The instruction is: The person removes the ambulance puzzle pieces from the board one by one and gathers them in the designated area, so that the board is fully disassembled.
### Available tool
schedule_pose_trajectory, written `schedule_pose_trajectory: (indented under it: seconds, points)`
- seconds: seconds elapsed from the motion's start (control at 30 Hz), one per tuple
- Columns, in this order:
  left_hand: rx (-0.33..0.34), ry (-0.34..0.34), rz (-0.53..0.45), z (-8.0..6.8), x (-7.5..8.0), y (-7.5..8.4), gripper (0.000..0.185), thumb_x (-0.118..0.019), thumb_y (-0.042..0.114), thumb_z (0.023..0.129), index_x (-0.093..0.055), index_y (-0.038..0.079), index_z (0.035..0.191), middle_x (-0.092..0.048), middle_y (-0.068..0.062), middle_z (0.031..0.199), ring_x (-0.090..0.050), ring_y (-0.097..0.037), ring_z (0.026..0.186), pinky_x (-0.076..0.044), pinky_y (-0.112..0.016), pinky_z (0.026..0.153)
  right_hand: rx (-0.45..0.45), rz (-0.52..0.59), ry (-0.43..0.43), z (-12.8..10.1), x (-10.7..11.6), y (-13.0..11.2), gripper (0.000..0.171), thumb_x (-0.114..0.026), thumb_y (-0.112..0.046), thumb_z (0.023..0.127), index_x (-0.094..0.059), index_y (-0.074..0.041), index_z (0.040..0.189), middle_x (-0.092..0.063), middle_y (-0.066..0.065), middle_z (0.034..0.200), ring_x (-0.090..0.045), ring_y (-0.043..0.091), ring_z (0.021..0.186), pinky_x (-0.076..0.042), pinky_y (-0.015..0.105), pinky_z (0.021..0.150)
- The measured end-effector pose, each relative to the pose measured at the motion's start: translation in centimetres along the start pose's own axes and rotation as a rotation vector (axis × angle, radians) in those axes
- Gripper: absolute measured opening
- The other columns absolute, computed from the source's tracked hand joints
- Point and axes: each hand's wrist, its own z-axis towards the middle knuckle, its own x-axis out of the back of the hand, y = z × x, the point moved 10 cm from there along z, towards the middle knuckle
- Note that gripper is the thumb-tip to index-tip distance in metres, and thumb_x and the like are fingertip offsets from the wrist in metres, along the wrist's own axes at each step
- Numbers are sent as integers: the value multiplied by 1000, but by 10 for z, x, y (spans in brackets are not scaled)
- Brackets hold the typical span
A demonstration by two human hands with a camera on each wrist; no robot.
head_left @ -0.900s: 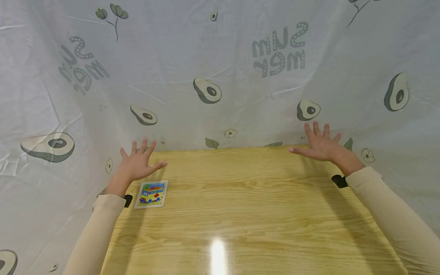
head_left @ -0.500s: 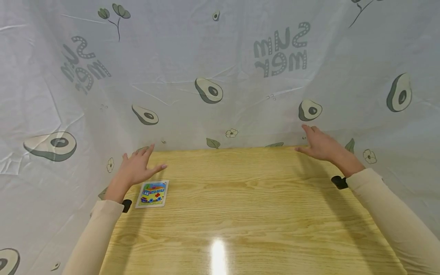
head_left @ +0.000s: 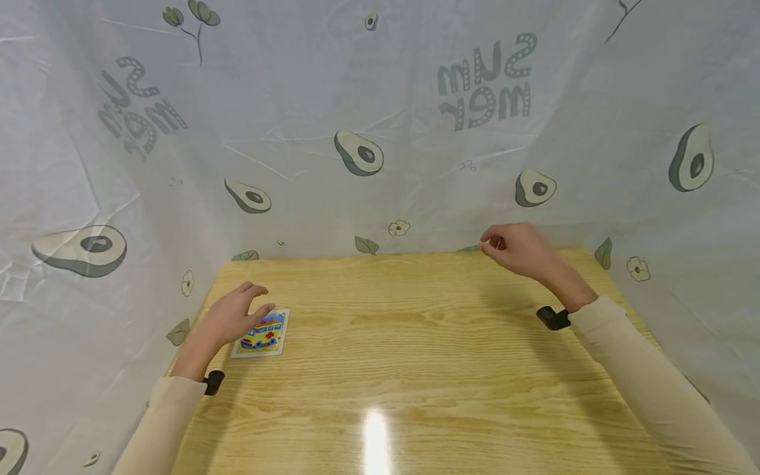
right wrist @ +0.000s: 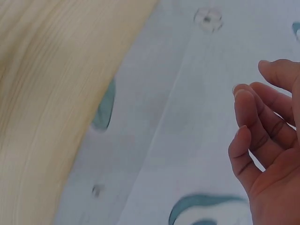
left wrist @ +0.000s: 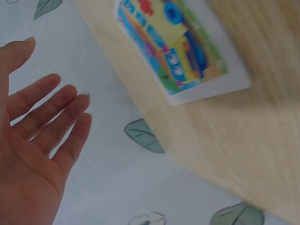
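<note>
Item: picture card (head_left: 262, 333), colourful cartoon vehicle on a white border, lying flat near the left edge of the wooden tabletop (head_left: 415, 356), closer to the far-left corner than the near one.

Risk, as judged: the card lies flush on a smooth surface, so fingertips may skid over it or push it toward the left edge, where it could slip off against the cloth. A hurried pinch could bend a corner.

Left hand (head_left: 234, 318): at the card's left side, fingers relaxed and loosely spread in the wrist view (left wrist: 51, 117), holding nothing. In the head view the fingertips sit at or just over the card's upper left corner; contact cannot be confirmed.

Right hand (head_left: 516, 247): over the far edge of the tabletop, toward the far-right corner, well apart from the card. Fingers (right wrist: 251, 126) loosely curled, thumb close to the fingertips, nothing seen between them.

Surround: white cloth (head_left: 380, 119) printed with avocados and lettering, hung behind and to both sides. Cream sleeves and a dark wrist mount on each arm.
</note>
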Motion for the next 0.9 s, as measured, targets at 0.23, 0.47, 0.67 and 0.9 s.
schedule_pose_trajectory:
  seconds: [0.23,0.47,0.67,0.9]
  points:
    - [6,-43,-39,-16,-23,-6,64,-54,41,101,-39,2,149,-43,-25,151,-49,-47,131,-44,-61,103,63,113,-20,11,-24,-40,19,-64,-27,96,-74,-13,104,-71,0,84,-60,11,71,-51,32,67]
    - [10,-75,-64,-31,-44,-8,71,-57,37,100,-28,4,155,-28,-24,159,-33,-47,143,-39,-64,107,161,180,-45,16,-48,-93,18,-63,-28,97,-74,-15,103,-69,-3,82,-57,8,69,-49,29,65]
    - [14,-83,-55,-36,-59,-14,74,-53,41,101,-22,4,157,-22,-21,163,-21,-44,150,-33,-63,112,255,221,-86,21,-67,-142,18,-62,-28,98,-74,-15,101,-68,-6,79,-55,5,64,-48,25,62]
    - [-3,-96,-46,-44,-67,-15,78,-48,47,102,-16,1,157,-15,-22,164,-15,-45,151,-29,-64,114,308,248,-137,26,-100,-173,16,-62,-28,98,-74,-18,98,-67,-9,77,-52,3,61,-46,22,61]
